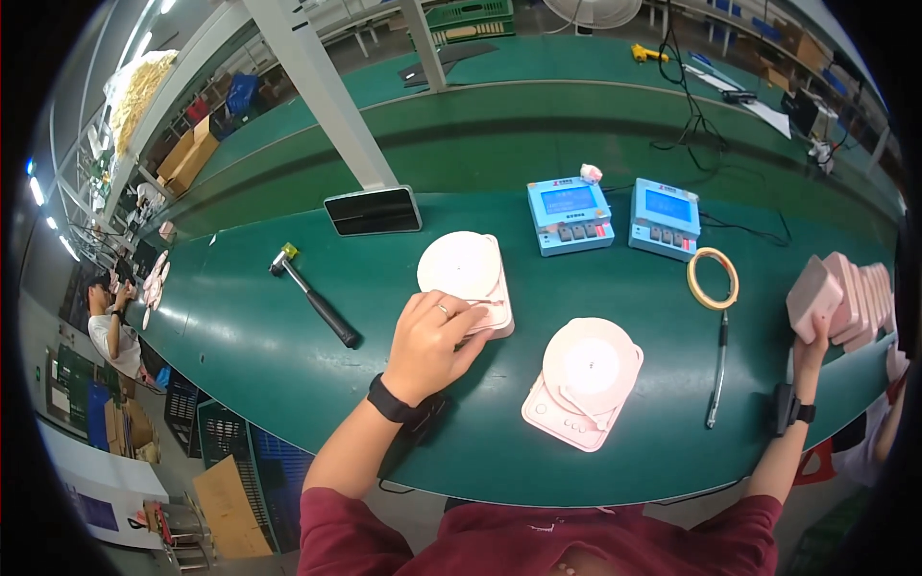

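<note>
My left hand (434, 346) bends over the front of a pink toy-like record player (461, 269) with a round white platter. Its fingers close on the front edge near the tonearm, and the palm side is hidden. A second pink record player (588, 370) lies to the right, platter up, showing its tonearm and small round knobs. Far to the right, my right hand (812, 336) grips a pink case (816, 296) at the near end of a row of similar pink cases (860, 298) standing on edge.
Two blue boxes with screens (571, 211) stand at the back, cables behind them. A phone (373, 211) leans by the post. A hammer (317, 298) lies left; a tape roll (713, 278) and pen (718, 374) lie right. Another person (115, 326) sits far left.
</note>
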### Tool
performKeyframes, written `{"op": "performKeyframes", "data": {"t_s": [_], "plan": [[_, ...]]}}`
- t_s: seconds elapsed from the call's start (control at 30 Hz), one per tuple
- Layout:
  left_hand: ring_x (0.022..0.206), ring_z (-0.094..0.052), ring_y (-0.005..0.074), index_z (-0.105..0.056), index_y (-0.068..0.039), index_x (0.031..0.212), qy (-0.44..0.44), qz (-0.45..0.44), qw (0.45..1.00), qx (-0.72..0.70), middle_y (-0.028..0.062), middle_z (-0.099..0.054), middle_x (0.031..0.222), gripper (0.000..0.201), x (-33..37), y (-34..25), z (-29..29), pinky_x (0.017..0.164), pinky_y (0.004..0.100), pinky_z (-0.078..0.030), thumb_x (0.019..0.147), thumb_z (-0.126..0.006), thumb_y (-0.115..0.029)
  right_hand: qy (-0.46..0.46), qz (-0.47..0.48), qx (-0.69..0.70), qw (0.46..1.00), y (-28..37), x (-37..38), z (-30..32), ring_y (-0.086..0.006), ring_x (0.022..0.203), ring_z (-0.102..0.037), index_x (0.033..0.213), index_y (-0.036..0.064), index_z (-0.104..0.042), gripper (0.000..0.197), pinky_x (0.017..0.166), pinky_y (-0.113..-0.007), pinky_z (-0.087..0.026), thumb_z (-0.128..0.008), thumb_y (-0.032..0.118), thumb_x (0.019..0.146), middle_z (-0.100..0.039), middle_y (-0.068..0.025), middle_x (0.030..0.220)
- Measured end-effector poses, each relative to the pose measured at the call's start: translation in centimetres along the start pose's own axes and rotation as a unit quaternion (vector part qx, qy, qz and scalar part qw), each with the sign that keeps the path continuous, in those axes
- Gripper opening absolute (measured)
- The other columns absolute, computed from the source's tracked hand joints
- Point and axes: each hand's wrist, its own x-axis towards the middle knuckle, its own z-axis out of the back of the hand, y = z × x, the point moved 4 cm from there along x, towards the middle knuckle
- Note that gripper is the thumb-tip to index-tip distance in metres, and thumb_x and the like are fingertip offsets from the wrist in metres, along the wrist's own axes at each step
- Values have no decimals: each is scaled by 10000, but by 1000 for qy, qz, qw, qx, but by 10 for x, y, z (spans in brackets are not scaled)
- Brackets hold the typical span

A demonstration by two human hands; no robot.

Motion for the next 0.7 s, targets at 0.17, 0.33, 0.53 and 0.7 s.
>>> {"op": "performKeyframes", "data": {"t_s": [0.17,0.33,0.53,0.7], "plan": [[862,-558,212,-639,-73,1003,71,14,997,18,36,-577,922,316,0,-1,-5,733,356,-439,716,-744,-153,-70,-11,155,985,2,7,35,-237,1204,-498,1379,-15,-356,604,1026,-354,-393,-616,219,886,-531,-107,1270],[894,-553,219,-626,-66,1053,70,26,997,-7,45,-566,948,376,1,-2,9,743,348,-438,708,-746,-160,-91,-2,127,988,12,1,44,-243,1214,-490,1392,0,-357,596,1040,-362,-382,-599,211,890,-510,-113,1293],[934,-542,226,-626,-63,1068,69,46,996,-23,50,-554,969,388,-3,0,12,748,339,-437,712,-741,-166,-130,86,-6,988,39,-14,0,-265,1255,-453,1421,28,-343,621,1074,-357,-333,-585,192,874,-426,-119,1396],[894,-544,245,-637,-67,1105,67,60,995,-38,60,-554,980,431,-8,3,9,741,357,-448,699,-762,-141,-101,186,-184,960,61,-26,-42,-271,1276,-422,1422,29,-348,617,1082,-354,-306,-578,189,872,-381,-121,1445]]}}
